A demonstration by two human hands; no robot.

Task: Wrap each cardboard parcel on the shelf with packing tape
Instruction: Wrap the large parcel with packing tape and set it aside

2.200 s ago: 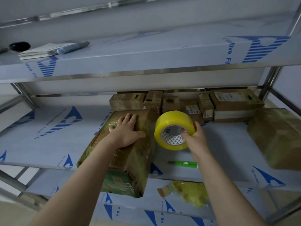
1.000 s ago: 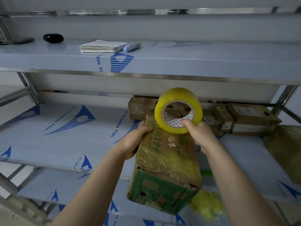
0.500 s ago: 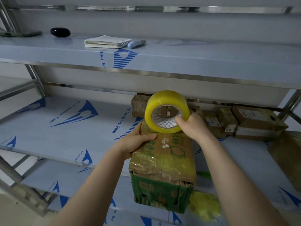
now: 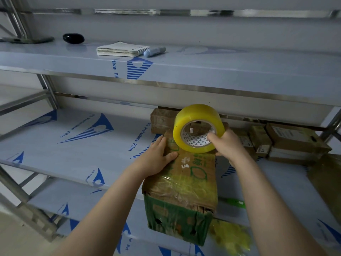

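Parcel [image 4: 181, 183] lies lengthwise across the near edge of the middle shelf [image 4: 73, 145], far end on the shelf, green near end hanging out over the edge toward you. Glossy tape covers the near half of its top; the far half, with the green print, looks bare cardboard. Your left hand [image 4: 156, 159] lies flat on the parcel's left top edge, fingers straight, thumb spread across the top, steadying it rather than clutching it. Your right hand [image 4: 227, 147] grips the tape roll [image 4: 198, 127], one finger hooked into the core, the roll standing on edge and seemingly touching the parcel's far end. Whether a free tail is stuck down yet, you cannot tell from here. Judgement: you are laying a fresh band over the bare section. Do it well: press the tail flat with the left thumb first, then pull the roll toward you in a straight line under steady tension, overlapping the taped half slightly so no seam stays open. Hold the roll square to the parcel or the band will wander and crease. The overhang is the risk; bear down with the left palm so the parcel does not tip off the shelf as you pull. The green cutter [image 4: 237, 202] lies just right of the parcel, within reach for the cut. Small boxes [image 4: 295, 137] wait at the far right.
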